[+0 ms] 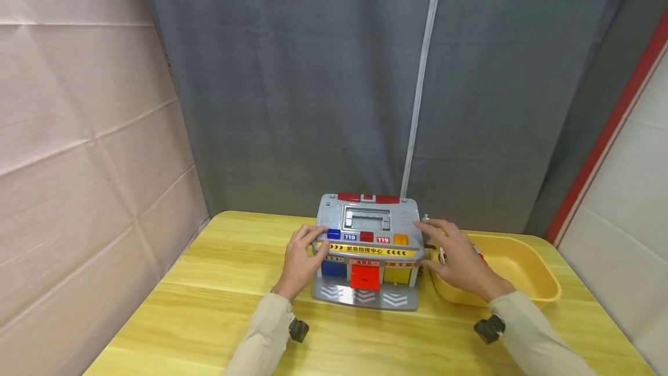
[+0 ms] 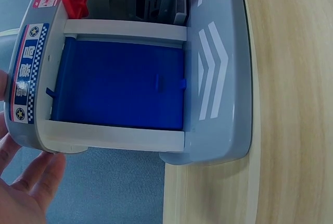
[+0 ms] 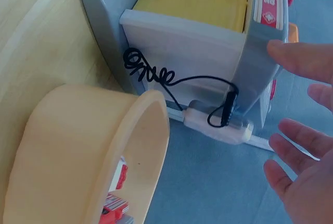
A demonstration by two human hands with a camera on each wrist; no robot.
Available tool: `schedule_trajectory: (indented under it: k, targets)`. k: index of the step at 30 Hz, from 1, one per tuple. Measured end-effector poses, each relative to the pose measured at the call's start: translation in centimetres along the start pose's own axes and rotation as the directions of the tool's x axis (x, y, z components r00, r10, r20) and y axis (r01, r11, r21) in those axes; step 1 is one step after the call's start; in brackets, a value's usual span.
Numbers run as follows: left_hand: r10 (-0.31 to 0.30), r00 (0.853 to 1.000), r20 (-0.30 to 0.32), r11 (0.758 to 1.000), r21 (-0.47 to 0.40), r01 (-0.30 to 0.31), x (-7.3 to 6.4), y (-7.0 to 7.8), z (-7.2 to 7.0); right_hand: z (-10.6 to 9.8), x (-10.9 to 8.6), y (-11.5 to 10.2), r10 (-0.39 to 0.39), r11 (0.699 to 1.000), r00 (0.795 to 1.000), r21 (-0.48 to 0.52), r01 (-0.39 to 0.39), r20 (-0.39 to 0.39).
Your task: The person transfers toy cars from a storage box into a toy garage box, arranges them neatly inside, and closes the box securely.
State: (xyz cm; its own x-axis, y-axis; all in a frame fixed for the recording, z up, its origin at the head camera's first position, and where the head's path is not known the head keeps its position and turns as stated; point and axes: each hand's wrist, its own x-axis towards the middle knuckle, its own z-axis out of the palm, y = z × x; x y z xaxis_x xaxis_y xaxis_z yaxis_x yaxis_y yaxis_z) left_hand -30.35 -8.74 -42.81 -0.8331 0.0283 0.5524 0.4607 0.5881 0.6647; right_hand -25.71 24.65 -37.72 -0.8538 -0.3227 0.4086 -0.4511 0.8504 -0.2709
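The toy garage (image 1: 371, 250) stands upright on the yellow wooden table (image 1: 209, 300), near the back edge, facing the person, between both hands. The left hand (image 1: 301, 257) rests at the left end of its roof, thumb towards the front and the other fingers reaching round the corner; they look lightly bent, thumb apart from them. The right hand (image 1: 461, 260) is at the other end, fingers spread apart and nearly straight, the thumb by the roof's front corner; I can't tell how firmly it touches.

A carrying handle (image 1: 367, 213) lies in the roof, with blue, red and orange buttons in front. Below, the blue door (image 2: 119, 86) and the yellow door (image 3: 192, 2) are closed, while the red door (image 1: 365, 277) tilts outward, showing the bay inside. A coiled black cord (image 3: 136, 60) hangs by the right wall. Just beside it is a yellow tub (image 1: 522, 266) with red toys (image 3: 114, 208) inside. A grey curtain (image 1: 313, 86) hangs behind.
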Motion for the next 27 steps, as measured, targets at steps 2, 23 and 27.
schedule_trajectory:
  k: [2, 23, 27]
  targets:
    - [-0.002, 1.000, 0.002, 1.000, -0.004, 0.002, 0.0, -0.1, 0.0, -0.1, -0.1, 0.3, 0.013, 1.000, 1.000, 0.015, -0.013, -0.004]
    - [0.001, 1.000, -0.003, 1.000, -0.009, -0.001, 0.0, 0.0, 0.1, 0.7, -1.4, 4.9, 0.166, 0.981, 0.983, 0.118, -0.156, -0.083]
    - [-0.004, 1.000, -0.001, 1.000, -0.005, 0.004, 0.0, 0.0, 0.2, 0.9, -1.6, 5.7, 0.234, 0.958, 0.970, 0.185, -0.218, -0.068]
